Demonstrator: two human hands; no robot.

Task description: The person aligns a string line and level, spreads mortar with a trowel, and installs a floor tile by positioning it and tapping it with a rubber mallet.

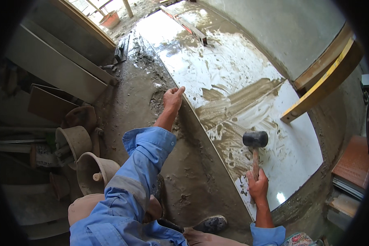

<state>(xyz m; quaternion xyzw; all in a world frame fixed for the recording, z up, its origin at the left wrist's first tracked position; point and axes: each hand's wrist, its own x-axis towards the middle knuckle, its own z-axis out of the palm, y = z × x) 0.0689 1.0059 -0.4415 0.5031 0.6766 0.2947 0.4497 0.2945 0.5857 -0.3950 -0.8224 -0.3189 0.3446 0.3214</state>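
Note:
My right hand [258, 186] is wrapped round the wooden handle of a black-headed rubber mallet [255, 140], whose head is over the near part of the floor tiles. These large white tiles [293, 135] lie in a row and are smeared with grey-brown mortar. A thick mortar smear [238, 100] crosses the joint between two of them. At the tiles' left edge is my left hand [174, 98], its fingers pressed together in a pinch; anything inside them is too small to make out.
A yellow level [332, 78] rests with one end on the near tile. Another level [184, 24] lies on the far tiles. Wet mortar [143, 78] covers the floor to the left, beside several buckets [95, 172]. Stacked brown tiles [352, 162] stand at right.

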